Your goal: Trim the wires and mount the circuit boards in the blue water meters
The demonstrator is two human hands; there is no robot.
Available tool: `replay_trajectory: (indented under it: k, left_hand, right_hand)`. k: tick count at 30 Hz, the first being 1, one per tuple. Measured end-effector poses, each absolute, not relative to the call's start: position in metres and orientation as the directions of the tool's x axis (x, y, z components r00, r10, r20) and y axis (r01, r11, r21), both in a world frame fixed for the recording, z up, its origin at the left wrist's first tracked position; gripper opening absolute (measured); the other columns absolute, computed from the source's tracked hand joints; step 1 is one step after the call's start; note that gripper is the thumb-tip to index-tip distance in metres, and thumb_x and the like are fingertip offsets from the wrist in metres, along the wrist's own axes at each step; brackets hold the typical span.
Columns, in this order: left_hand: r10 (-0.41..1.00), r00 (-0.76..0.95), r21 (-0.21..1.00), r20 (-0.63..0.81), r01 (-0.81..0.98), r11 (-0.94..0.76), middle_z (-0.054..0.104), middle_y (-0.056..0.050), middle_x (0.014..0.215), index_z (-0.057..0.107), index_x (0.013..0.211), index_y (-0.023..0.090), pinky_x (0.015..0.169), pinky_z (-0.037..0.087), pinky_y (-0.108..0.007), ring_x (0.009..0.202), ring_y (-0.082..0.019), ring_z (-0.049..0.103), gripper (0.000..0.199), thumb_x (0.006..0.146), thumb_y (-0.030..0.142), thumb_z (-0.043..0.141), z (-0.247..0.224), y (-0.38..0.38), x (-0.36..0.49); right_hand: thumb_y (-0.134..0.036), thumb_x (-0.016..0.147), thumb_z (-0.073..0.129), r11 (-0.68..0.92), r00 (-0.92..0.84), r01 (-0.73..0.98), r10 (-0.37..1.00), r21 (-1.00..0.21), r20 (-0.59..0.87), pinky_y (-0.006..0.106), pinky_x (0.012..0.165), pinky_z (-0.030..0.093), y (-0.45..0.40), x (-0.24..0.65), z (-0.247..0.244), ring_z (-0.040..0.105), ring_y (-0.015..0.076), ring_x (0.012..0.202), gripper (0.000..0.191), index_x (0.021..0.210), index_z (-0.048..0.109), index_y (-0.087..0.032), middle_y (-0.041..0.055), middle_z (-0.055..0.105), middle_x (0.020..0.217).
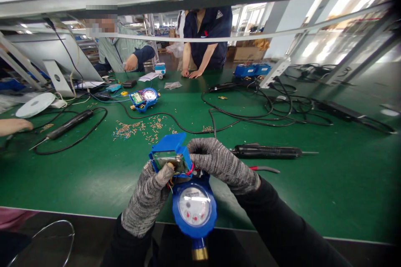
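A blue water meter (194,208) with a round clear dial and a brass end lies at the table's front edge. Its blue housing (171,142), lid raised, shows a circuit board with a display (166,159). My left hand (147,196), in a grey knitted glove, is closed on the housing's left side, its thumb on the board. My right hand (219,162), gloved alike, has its fingers closed at the housing's right edge, beside red wires (190,170). Whether those fingers hold the housing or a wire is hidden.
A black electric screwdriver (267,151) and a red-handled tool (265,169) lie right. Scattered screws (125,129), another water meter (144,99) and a second screwdriver (70,125) lie beyond. Black cables (269,112) cross the green table. A co-worker's hand (14,127) rests far left; people stand opposite.
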State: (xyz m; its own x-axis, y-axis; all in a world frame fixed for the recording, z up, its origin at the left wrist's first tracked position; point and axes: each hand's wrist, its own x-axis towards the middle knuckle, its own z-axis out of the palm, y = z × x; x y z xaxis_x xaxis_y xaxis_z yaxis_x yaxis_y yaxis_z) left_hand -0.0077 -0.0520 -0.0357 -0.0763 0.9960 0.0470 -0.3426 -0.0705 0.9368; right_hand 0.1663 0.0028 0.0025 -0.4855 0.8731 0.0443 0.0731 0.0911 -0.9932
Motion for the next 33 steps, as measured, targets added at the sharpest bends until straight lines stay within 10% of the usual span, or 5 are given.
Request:
replay_trajectory:
  k: [5,13,20,24,33]
  left_hand:
    - [0.997,0.067,0.908,0.048,-0.419,-0.015,0.077,-0.009,0.106,0.074,0.108,0.022,0.101,0.053,-0.045,0.110,-0.032,0.070,0.038,0.079,0.046,0.074,-0.035,-0.055,-0.005]
    - [0.985,-0.168,0.917,0.038,-0.387,-0.102,0.077,-0.008,0.101,0.076,0.095,0.025,0.099,0.056,-0.045,0.109,-0.031,0.069,0.031,0.076,0.050,0.076,-0.047,-0.055,0.000]
    - [0.968,-0.248,0.909,0.036,-0.394,-0.134,0.077,-0.007,0.106,0.075,0.098,0.023,0.096,0.057,-0.040,0.108,-0.028,0.070,0.033,0.076,0.047,0.077,-0.043,-0.055,0.006]
    - [0.946,-0.321,0.876,0.043,-0.443,-0.190,0.078,-0.005,0.103,0.074,0.105,0.023,0.092,0.058,-0.035,0.099,-0.024,0.073,0.037,0.075,0.042,0.080,-0.039,-0.055,0.015]
    - [0.928,-0.332,0.814,0.167,-0.485,-0.320,0.078,-0.001,0.097,0.076,0.099,0.025,0.080,0.060,-0.026,0.084,-0.017,0.074,0.020,0.080,0.033,0.077,-0.029,-0.061,0.025]
  right_hand:
    - [-0.041,0.075,0.071,0.105,-0.472,0.072,0.880,-0.992,0.059,0.027,0.052,0.048,0.004,0.168,0.000,0.061,0.0161,0.063,0.023,0.077,0.067,-0.018,-0.0003,0.064,0.067]
    - [-0.029,0.082,0.067,0.306,-0.355,0.194,0.908,-0.932,0.224,0.027,0.057,0.050,-0.002,0.159,-0.001,0.062,0.0154,0.064,0.014,0.073,0.069,-0.018,0.0004,0.069,0.069]
    - [-0.020,0.086,0.066,0.499,0.141,0.413,0.792,-0.762,0.595,0.046,0.096,0.045,-0.040,0.166,-0.011,0.063,0.0230,0.101,0.017,0.102,0.066,-0.024,0.0042,0.070,0.103]
    - [-0.008,0.085,0.064,0.674,0.018,0.486,0.629,-0.557,0.777,0.035,0.082,0.054,-0.072,0.163,-0.009,0.066,0.0174,0.092,0.028,0.107,0.063,-0.025,0.0009,0.071,0.098]
    - [-0.008,0.089,0.060,0.692,-0.017,0.550,0.569,-0.468,0.822,0.038,0.102,0.051,-0.083,0.139,-0.025,0.062,0.0196,0.115,0.035,0.124,0.060,-0.014,0.0099,0.070,0.118]
